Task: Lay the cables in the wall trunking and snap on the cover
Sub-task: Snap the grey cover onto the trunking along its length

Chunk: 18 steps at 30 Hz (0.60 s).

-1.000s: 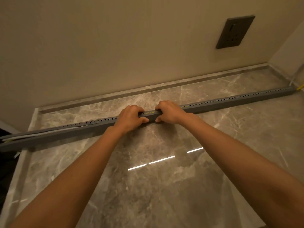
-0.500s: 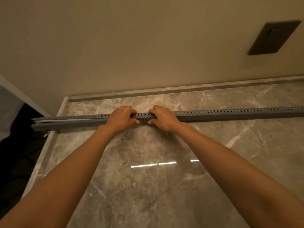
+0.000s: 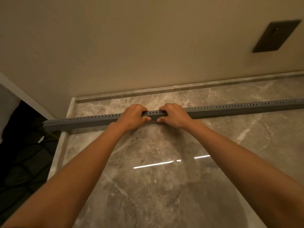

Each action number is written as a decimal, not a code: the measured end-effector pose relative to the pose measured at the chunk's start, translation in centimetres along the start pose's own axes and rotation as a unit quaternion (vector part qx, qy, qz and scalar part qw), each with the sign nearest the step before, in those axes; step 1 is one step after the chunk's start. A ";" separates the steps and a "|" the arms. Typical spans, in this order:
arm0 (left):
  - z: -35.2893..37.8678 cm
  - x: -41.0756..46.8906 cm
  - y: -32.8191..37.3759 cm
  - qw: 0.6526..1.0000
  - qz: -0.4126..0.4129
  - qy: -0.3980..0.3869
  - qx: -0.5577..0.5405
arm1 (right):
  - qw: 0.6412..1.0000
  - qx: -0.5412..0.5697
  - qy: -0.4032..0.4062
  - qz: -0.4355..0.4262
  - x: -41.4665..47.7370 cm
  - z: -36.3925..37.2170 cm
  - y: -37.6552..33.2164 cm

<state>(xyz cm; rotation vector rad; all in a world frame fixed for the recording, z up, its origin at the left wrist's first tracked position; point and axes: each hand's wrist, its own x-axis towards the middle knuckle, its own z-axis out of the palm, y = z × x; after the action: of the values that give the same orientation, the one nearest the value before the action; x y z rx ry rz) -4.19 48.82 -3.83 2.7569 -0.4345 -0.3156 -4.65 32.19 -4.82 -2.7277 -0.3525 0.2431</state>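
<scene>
Your left hand [image 3: 132, 116] and your right hand [image 3: 174, 115] sat close together in the middle of the frame, both on the long grey trunking [image 3: 230, 106]. The fingers [image 3: 139, 108] of each hand were curled over its top edge and the thumbs pressed on its near face, so both hands were gripping the trunking with only a short piece of it between them.

The trunking lay flat on the marble desk [image 3: 164, 186] and ran from the left side of the frame out through the right edge. It was near the wall [image 3: 131, 46] but apart from it. Its left end reached past the desk edge, over the dark area at the lower left.

I think you held it in this way to squeeze the cover down onto the body, with the hands side by side so that the force fell on one short part at a time. The hard desk below served as a support for the pressing.

I could not tell where the cover met the body, and the cables were hidden. A dark socket [image 3: 276, 36] was on the wall at the upper right.
</scene>
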 end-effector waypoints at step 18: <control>-1.1 -2.9 -5.5 0.995 0.019 0.070 0.065 | 0.999 0.010 0.030 0.025 1.4 2.9 -7.3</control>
<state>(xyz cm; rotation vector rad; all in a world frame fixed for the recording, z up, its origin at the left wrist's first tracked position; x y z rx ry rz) -5.16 55.05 -4.30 2.8701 -0.4848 -0.0855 -5.47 40.10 -4.78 -2.7208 -0.2632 0.1774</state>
